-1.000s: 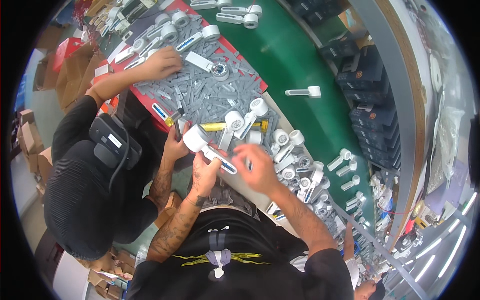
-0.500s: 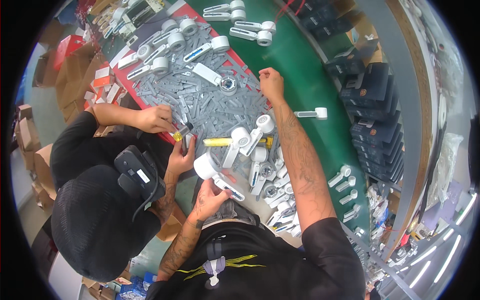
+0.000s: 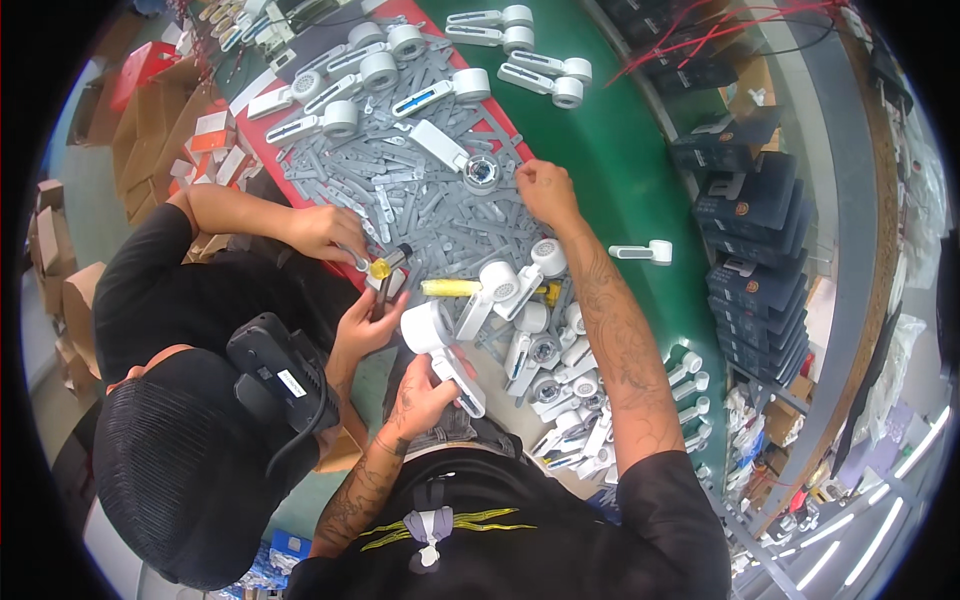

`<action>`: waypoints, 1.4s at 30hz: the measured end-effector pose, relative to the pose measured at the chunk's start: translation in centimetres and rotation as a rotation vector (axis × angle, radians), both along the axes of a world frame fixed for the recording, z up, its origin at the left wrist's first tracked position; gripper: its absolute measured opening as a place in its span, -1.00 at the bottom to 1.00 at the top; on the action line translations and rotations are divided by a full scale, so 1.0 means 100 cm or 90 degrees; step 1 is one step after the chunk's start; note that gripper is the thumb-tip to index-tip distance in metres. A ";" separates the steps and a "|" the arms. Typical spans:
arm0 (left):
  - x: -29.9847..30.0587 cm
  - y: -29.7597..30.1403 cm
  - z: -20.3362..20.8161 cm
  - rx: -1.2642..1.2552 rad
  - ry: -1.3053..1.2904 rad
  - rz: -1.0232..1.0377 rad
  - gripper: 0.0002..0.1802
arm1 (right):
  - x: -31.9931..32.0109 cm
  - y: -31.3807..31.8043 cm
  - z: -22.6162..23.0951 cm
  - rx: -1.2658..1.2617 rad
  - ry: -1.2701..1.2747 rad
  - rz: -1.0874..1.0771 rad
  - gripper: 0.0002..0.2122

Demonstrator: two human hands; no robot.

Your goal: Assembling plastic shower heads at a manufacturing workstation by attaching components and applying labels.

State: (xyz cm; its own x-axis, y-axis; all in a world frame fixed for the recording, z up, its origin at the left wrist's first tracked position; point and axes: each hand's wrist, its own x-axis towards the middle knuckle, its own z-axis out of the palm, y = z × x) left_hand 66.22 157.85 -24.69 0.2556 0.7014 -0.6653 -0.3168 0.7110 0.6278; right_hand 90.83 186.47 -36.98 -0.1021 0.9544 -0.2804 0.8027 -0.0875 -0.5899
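White device [image 3: 453,369], handle [image 3: 464,388] in left grip [image 3: 420,397], head [image 3: 426,327] beyond

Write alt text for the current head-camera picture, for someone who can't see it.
A person's left hand holds a white round-headed device, while the right hand is stretched out beside a heap of grey strips. To the left, a co-worker in a black cap works beside the same heap.

White round-headed device [image 3: 442,360] in the left fingers [image 3: 440,393]
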 end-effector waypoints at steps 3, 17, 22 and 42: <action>0.000 0.001 0.001 0.007 -0.020 -0.058 -0.46 | -0.008 0.026 0.001 0.109 0.016 -0.078 -0.82; -0.020 -0.012 0.010 0.041 0.013 -0.054 -0.44 | -0.057 0.068 -0.013 0.156 -0.151 0.008 -0.82; -0.015 -0.007 0.019 0.041 -0.013 -0.020 -0.38 | -0.032 0.057 -0.005 0.011 0.092 -0.118 -0.82; 0.018 -0.050 0.047 0.207 -0.067 0.113 -0.37 | -0.012 -0.309 0.245 0.021 0.342 0.060 -0.58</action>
